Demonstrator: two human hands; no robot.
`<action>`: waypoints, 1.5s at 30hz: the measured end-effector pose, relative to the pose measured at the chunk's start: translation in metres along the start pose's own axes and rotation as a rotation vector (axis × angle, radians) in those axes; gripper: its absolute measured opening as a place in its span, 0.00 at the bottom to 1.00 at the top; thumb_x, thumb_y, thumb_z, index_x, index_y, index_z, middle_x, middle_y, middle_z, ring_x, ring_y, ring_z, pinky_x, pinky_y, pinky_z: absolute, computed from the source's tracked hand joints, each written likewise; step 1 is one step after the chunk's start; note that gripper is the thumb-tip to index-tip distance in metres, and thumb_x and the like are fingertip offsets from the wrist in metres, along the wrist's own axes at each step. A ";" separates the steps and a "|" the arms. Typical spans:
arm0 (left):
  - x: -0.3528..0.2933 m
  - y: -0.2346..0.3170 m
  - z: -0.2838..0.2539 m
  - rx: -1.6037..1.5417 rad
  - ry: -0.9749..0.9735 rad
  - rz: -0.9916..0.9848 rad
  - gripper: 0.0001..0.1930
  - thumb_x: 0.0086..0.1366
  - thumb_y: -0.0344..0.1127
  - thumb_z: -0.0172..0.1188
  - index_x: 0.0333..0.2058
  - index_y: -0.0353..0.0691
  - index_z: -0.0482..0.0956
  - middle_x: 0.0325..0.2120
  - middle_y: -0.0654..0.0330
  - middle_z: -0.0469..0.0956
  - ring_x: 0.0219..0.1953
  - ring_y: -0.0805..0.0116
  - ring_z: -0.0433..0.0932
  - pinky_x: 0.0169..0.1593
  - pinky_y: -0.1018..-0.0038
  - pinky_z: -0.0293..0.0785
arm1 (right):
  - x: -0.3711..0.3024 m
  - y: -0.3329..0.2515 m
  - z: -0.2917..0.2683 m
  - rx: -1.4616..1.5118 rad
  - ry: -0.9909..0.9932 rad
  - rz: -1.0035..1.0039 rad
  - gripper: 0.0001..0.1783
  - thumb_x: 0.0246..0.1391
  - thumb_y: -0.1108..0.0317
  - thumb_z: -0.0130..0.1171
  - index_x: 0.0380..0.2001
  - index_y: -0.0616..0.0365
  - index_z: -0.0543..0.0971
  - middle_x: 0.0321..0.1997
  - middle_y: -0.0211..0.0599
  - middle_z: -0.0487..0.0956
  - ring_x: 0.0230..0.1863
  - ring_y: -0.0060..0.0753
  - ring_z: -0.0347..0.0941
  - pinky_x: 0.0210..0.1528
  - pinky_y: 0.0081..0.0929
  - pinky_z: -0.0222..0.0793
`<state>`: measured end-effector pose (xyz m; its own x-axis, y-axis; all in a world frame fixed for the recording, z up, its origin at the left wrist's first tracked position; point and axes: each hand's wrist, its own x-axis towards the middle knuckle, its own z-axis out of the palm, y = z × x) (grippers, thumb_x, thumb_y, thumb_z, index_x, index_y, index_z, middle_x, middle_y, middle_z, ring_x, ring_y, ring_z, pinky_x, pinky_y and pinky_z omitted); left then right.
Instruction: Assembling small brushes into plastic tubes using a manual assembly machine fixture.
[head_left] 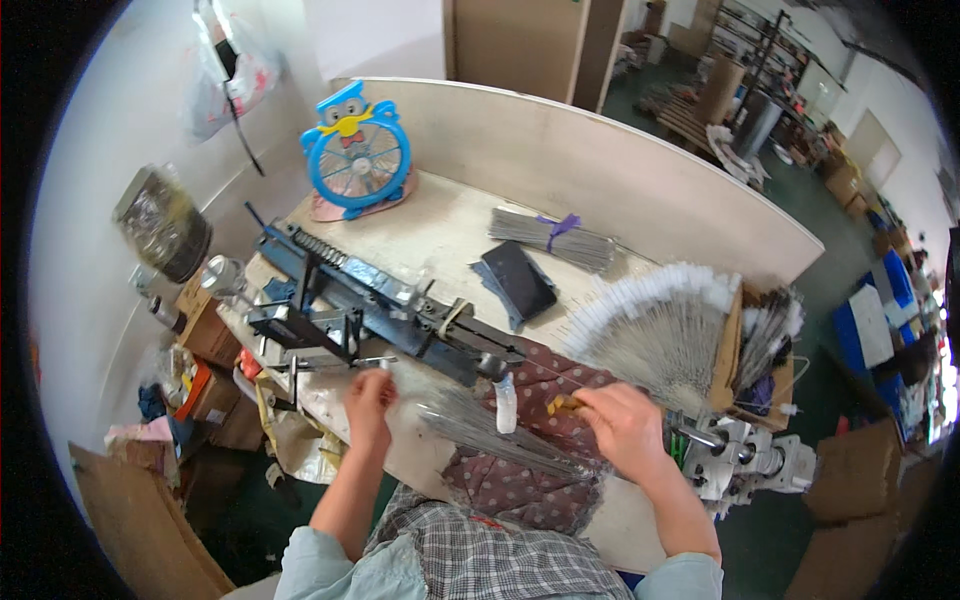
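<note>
My left hand (370,400) is closed, its fingertips pinched beside a metal rod (345,362) at the near side of a long bench fixture (370,290); what it holds, if anything, I cannot make out. My right hand (622,428) grips a small yellow-brown piece (564,404) between thumb and fingers. A thin wire appears to run up and left from near that hand toward the fixture's end. Between my hands stands a white-wrapped handle (506,403). Below it, a loose bundle of thin metal wires (490,428) lies partly over a brown dotted quilted cloth (525,490).
White-tipped wires (650,325) fan out at the right, beside a cardboard box (728,345). Toward the back lie a dark phone (522,280) and a wire bundle with a purple tie (590,247). A blue fan (358,165) stands back left. A metal machine (745,460) sits right.
</note>
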<state>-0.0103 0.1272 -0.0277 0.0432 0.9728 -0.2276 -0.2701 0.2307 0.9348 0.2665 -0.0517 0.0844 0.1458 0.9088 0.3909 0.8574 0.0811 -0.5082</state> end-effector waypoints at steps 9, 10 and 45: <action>-0.096 -0.018 0.154 -0.053 -0.716 -0.278 0.09 0.64 0.35 0.56 0.36 0.34 0.76 0.27 0.62 0.77 0.26 0.77 0.72 0.30 0.79 0.68 | -0.002 0.029 -0.014 0.168 0.041 0.330 0.11 0.49 0.66 0.60 0.36 0.57 0.80 0.31 0.39 0.79 0.31 0.40 0.74 0.35 0.31 0.68; -0.097 -0.020 0.157 -0.039 -0.716 -0.278 0.09 0.64 0.35 0.56 0.36 0.34 0.76 0.27 0.63 0.76 0.26 0.77 0.71 0.30 0.80 0.67 | -0.007 0.031 -0.016 0.084 0.040 0.286 0.11 0.50 0.64 0.59 0.36 0.55 0.80 0.32 0.38 0.80 0.32 0.42 0.74 0.35 0.32 0.69; -0.082 -0.002 0.151 -0.187 -0.526 -0.476 0.23 0.70 0.53 0.39 0.41 0.38 0.72 0.33 0.58 0.77 0.36 0.68 0.76 0.43 0.72 0.71 | 0.036 0.006 0.029 0.092 -0.053 0.323 0.11 0.48 0.61 0.60 0.33 0.54 0.82 0.32 0.34 0.79 0.38 0.38 0.74 0.38 0.32 0.70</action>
<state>0.1317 0.0505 0.0303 0.6398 0.6608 -0.3924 -0.2649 0.6689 0.6945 0.2623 -0.0066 0.0733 0.3747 0.9134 0.1589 0.7225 -0.1803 -0.6674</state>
